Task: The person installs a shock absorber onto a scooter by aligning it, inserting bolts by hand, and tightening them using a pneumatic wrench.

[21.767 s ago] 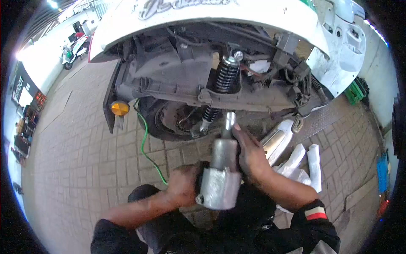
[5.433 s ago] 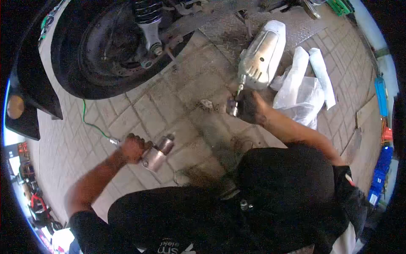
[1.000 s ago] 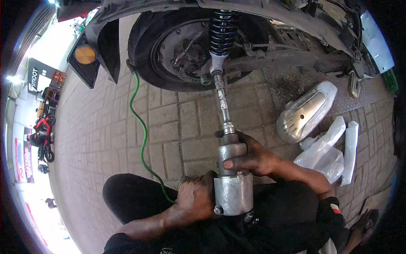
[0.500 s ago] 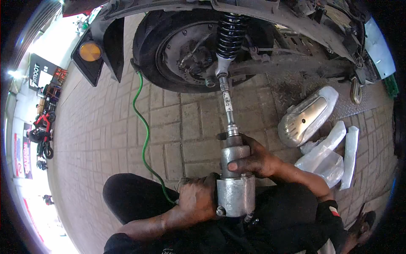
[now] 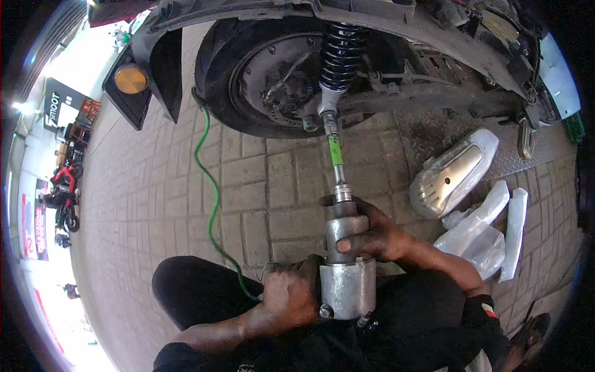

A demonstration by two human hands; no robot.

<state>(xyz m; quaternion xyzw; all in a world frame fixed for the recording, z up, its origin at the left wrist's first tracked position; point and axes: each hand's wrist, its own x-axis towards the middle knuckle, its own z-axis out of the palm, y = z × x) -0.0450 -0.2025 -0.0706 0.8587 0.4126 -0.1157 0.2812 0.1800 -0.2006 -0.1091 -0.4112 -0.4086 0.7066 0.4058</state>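
My left hand [image 5: 290, 292] is closed around the handle of a metal impact wrench [image 5: 348, 286], whose trigger side is hidden from view. My right hand [image 5: 385, 237] wraps the front barrel from the right, thumb on top. From the wrench's nose an extension bar [image 5: 335, 150] with a green band points away from me. Its socket end meets the lower mount of the shock absorber [image 5: 342, 59], which has a black coil spring. A green air hose [image 5: 214, 204] runs up to my left hand. Behind the shock sits the scooter's wheel [image 5: 214, 102].
A gold-and-silver cover [image 5: 455, 177] lies on the paving to the right, beside clear plastic wrapping [image 5: 474, 239] and a white foam strip [image 5: 513, 235]. A black fender piece with an orange reflector [image 5: 131, 80] hangs at upper left. Parked scooters [image 5: 65, 186] stand far left.
The extension bar has turned: its band showed a white label and now shows green. Both hands keep their hold on the impact wrench. The whole view has shifted slightly.
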